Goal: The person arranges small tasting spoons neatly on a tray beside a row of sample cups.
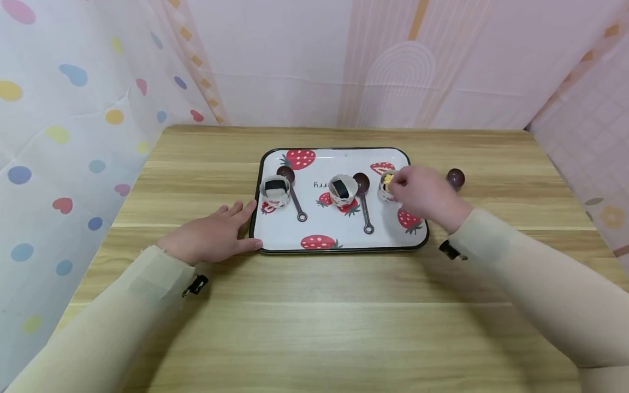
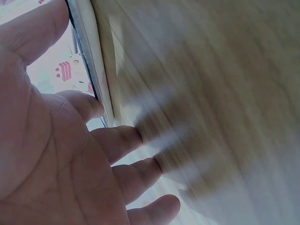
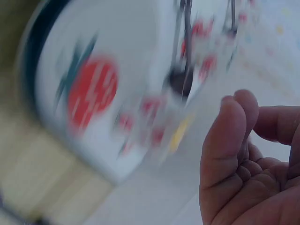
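My left hand (image 1: 211,234) is spread at the left edge of a white strawberry-print tray (image 1: 241,239) with a dark rim. Its thumb tip touches the rim, and the left wrist view shows an empty palm. At the tray's right side, my right hand (image 1: 425,191) hovers by a small paper cup (image 1: 383,192) with yellow food in it. In the right wrist view its fingers (image 3: 225,126) are curled, thumb and fingertip together with nothing visible between them. The cup appears apart from them, blurred. Two more paper cups, left (image 1: 276,203) and middle (image 1: 342,201), hold white-and-black rice balls.
On the tray lie two dark spoons, one beside the left cup (image 1: 297,205) and one beside the middle cup (image 1: 366,214). A dark round spoon bowl (image 1: 456,178) shows on the wooden table (image 1: 334,305), right of the tray. Curtains hang behind and to the sides.
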The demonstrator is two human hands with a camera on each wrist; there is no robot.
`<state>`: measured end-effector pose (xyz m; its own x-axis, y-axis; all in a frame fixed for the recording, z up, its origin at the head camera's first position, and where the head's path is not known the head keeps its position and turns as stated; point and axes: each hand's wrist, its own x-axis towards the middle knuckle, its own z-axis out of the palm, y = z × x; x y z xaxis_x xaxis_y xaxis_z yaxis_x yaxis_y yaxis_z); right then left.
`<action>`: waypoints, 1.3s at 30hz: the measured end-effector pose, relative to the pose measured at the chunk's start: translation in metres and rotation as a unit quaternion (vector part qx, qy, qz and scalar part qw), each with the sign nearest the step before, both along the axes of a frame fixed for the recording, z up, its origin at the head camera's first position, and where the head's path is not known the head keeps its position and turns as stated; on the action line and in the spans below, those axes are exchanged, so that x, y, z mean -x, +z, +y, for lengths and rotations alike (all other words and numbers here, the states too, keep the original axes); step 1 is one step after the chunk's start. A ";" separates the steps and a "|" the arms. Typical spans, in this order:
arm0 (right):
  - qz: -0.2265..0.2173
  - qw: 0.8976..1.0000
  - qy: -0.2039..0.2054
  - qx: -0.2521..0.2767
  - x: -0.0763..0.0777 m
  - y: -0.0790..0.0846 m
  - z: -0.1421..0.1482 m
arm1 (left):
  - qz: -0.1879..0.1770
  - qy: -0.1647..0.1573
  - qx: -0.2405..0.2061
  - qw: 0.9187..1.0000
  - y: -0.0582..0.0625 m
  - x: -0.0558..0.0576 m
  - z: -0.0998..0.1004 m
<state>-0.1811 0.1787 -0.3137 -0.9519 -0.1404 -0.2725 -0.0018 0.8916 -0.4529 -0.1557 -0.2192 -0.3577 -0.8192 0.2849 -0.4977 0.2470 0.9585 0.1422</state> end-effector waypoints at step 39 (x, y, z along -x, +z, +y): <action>-0.062 0.992 -0.012 -0.110 0.009 -0.037 0.117 | -0.008 0.005 -0.006 1.000 0.000 0.002 0.001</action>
<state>-0.1902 0.2952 -0.3511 -0.9119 -0.0413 -0.4084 0.0647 0.9680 -0.2424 -0.1572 -0.2184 -0.3572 -0.8141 0.2829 -0.5071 0.2349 0.9591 0.1580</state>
